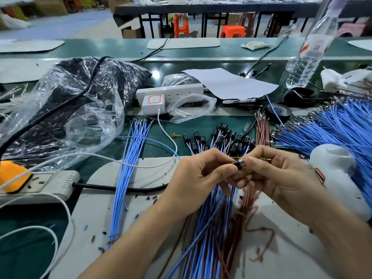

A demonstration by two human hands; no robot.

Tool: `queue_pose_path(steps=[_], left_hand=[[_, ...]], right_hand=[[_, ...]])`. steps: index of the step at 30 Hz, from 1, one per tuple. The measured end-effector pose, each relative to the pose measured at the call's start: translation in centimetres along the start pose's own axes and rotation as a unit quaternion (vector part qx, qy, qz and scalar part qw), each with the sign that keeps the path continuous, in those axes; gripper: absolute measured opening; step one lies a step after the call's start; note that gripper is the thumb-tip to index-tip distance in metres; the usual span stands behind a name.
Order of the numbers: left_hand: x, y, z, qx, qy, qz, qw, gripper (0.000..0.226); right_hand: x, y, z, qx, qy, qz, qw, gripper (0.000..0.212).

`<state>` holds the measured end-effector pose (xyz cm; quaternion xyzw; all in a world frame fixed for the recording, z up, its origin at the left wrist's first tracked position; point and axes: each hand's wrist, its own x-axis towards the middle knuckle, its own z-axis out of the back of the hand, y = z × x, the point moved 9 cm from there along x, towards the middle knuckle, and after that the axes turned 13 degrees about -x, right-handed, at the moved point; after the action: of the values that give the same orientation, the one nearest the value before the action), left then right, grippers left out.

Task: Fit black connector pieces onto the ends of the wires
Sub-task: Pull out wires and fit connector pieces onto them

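Your left hand (203, 174): fingers curled, thumb and fingertips pinching one end of a black connector piece (239, 164).
Your right hand (281, 176): thumb and forefinger closed on the other end of that same piece.
Where the piece is: held up between your two hands, above the grey mat (120, 208). You cannot tell from here whether a wire is seated in it.
Done so far: a cluster of fitted wires (221, 139), each with a black cap on its end, lies just beyond your hands.
Left to do: by the look of it, most of the job. A thin bunch of blue wires (128, 168) lies to your left with bare metal tips, brown wires (262, 127) sit beyond your right hand, and a big fan of blue wires (332, 125) spreads on the far right.
Under your wrists: a mixed blue and brown bundle (211, 228) runs toward you.
Around you: a plastic bag (66, 109) at far left, a power strip (40, 182) near left, a water bottle (310, 53) and a tape roll (278, 111) further back.
In your way: a white cable (100, 158) crosses the thin blue bunch, and a white plastic object (338, 174) sits close beside your right hand.
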<state>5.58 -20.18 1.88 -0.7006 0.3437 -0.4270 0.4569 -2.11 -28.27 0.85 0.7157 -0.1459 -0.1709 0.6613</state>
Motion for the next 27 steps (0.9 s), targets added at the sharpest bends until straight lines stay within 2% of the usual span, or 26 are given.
queue_pose_path(steps=[3, 8, 11, 16, 20, 23, 25, 27], left_hand=[[-0.2, 0.4, -0.2, 0.002, 0.011, 0.017, 1.000, 0.005], [-0.2, 1.6, -0.4, 0.015, 0.027, 0.055, 0.998, 0.008], [0.0, 2.1, -0.4, 0.021, 0.034, 0.064, 0.997, 0.008], [-0.1, 2.7, -0.7, 0.044, 0.050, 0.062, 0.996, 0.023], [0.1, 2.7, -0.4, 0.065, 0.041, 0.056, 0.995, 0.023], [0.3, 2.1, 0.2, 0.085, 0.028, 0.048, 0.995, 0.012], [0.3, 1.1, 0.5, 0.124, 0.019, 0.012, 0.992, 0.004], [0.2, 0.3, 0.6, 0.179, 0.008, -0.024, 0.984, 0.010]], right_hand=[[-0.2, -0.4, 0.3, -0.012, 0.009, -0.038, 0.999, 0.009], [-0.3, -1.4, 0.9, -0.056, 0.009, -0.085, 0.995, 0.029], [-0.1, -1.8, 1.2, -0.062, 0.012, -0.097, 0.993, 0.022], [-0.2, -2.0, 1.1, -0.071, 0.023, -0.117, 0.990, 0.020], [0.0, -2.1, 0.9, -0.077, 0.013, -0.111, 0.991, 0.017], [0.2, -1.9, 0.4, -0.069, 0.003, -0.093, 0.993, 0.019], [0.1, -1.5, 0.1, -0.067, -0.001, -0.070, 0.995, 0.021], [0.1, -1.0, 0.0, -0.086, -0.012, -0.047, 0.995, 0.022]])
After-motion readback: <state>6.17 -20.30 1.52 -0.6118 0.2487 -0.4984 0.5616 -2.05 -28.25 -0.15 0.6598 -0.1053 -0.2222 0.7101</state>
